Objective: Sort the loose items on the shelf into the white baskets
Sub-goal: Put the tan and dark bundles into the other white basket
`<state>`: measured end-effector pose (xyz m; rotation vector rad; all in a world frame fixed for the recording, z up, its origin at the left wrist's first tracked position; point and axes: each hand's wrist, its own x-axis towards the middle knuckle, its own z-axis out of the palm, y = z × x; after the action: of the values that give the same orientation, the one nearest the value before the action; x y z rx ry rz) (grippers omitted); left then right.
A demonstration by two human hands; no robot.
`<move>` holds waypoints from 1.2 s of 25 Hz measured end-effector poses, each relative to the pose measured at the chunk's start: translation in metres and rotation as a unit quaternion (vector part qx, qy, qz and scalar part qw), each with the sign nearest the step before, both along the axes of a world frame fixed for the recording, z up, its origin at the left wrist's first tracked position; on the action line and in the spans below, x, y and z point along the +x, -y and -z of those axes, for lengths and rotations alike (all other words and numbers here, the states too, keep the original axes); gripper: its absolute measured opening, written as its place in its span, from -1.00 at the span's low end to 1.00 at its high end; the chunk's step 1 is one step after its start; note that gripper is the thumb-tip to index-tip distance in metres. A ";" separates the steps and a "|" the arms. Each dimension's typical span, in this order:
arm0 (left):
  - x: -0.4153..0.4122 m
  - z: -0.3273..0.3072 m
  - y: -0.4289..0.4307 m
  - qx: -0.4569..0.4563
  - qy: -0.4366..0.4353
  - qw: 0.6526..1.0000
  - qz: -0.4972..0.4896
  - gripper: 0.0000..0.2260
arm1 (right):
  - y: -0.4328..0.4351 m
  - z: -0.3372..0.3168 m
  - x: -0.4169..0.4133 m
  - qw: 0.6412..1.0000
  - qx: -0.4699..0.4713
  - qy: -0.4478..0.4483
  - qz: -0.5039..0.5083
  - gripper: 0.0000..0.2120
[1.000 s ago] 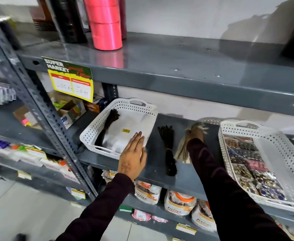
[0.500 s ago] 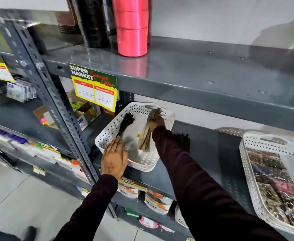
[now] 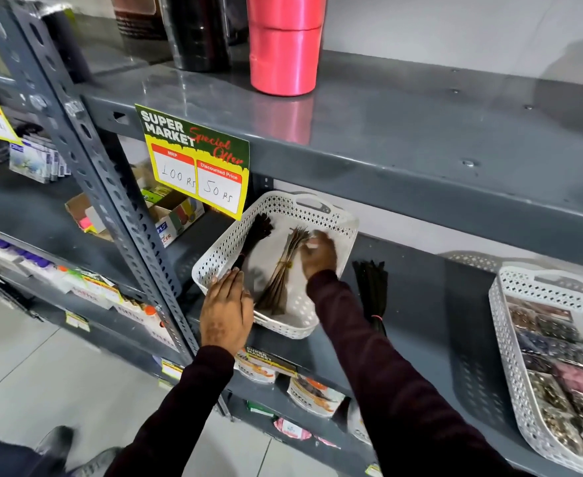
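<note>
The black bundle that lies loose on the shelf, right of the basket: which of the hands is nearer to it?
The right hand, inside the white basket just left of the black bundle. The left hand rests on the basket's near-left rim, farther away.

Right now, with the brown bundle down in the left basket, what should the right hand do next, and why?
Probably draw the right hand out of the left basket and reach for the black bundle, which lies loose on the shelf beside it. The brown bundle already lies in the basket.
</note>
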<state>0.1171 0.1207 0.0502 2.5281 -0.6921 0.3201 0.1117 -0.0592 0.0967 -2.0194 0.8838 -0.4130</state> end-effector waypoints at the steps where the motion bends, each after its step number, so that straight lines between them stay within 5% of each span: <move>1: 0.000 0.001 0.001 0.001 0.000 1.000 -0.002 -0.51 | 0.014 0.002 -0.019 0.998 -0.039 0.025 0.035 -0.62; 4: -0.001 0.002 0.002 -0.003 -0.010 1.000 -0.015 -0.52 | 0.056 0.022 -0.079 0.974 -0.143 -0.162 0.071 -0.59; 7: -0.006 -0.002 0.004 -0.004 -0.021 1.000 -0.018 -0.50 | 0.068 0.038 -0.112 0.934 -0.081 -0.347 0.020 -0.47; 12: -0.022 -0.008 0.016 0.011 -0.028 1.000 -0.002 -0.48 | 0.072 0.017 -0.109 0.975 -0.025 -0.207 0.073 -0.61; 18: -0.023 -0.010 0.015 0.010 -0.030 0.999 0.001 -0.46 | 0.059 -0.045 -0.070 0.993 -0.095 -0.029 0.070 -0.61; 23: -0.022 -0.009 0.013 0.023 -0.034 0.999 0.005 -0.46 | 0.026 -0.022 -0.017 0.990 -0.083 -0.110 -0.035 -0.42; 30: -0.017 -0.011 0.011 0.055 -0.020 0.998 0.026 -0.48 | 0.000 0.006 -0.007 0.975 -0.032 -0.218 0.014 -0.58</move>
<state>0.1002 0.1097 0.0610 2.6083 -0.7771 0.2170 0.1051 -0.0592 0.0907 -2.1996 1.1763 -0.0078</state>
